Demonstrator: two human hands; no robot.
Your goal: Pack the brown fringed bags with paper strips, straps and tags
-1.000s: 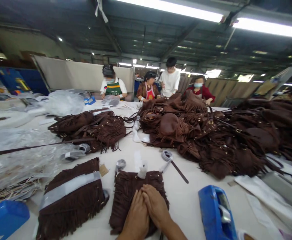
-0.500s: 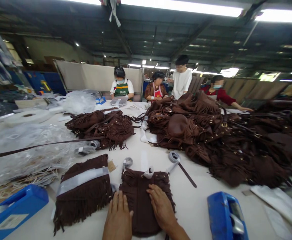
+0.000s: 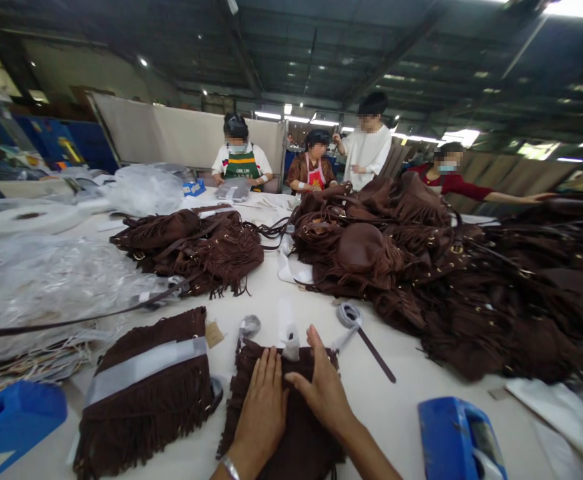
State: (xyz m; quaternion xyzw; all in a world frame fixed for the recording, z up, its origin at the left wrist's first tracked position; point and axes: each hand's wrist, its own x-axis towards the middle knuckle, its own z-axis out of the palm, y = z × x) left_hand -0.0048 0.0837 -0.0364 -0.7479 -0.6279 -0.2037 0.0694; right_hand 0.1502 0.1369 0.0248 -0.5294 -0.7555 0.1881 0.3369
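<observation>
A dark brown fringed bag (image 3: 298, 427) lies flat on the table in front of me. My left hand (image 3: 266, 403) rests flat on its left half, fingers together and stretched toward its top edge. My right hand (image 3: 324, 390) is over the upper right part, thumb spread from the fingers, holding nothing. A whitish wrapped roll (image 3: 291, 343) sits at the middle of the top edge, between the hands. Past the bag's top right corner lies a strap (image 3: 376, 353) with its coiled end wrapped in pale film (image 3: 348, 315).
Another fringed bag with a white band (image 3: 144, 373) lies on the left. Blue tape dispensers stand at left (image 3: 21, 417) and right (image 3: 458, 437). Brown bags are heaped at right (image 3: 371, 253) and left centre (image 3: 196, 250). Clear plastic (image 3: 61, 287) covers the far left. Several people work across the table.
Both hands have moved up the bag toward its top edge, the left one fully onto it. My right thumb has spread from the fingers. The view has shifted slightly.
</observation>
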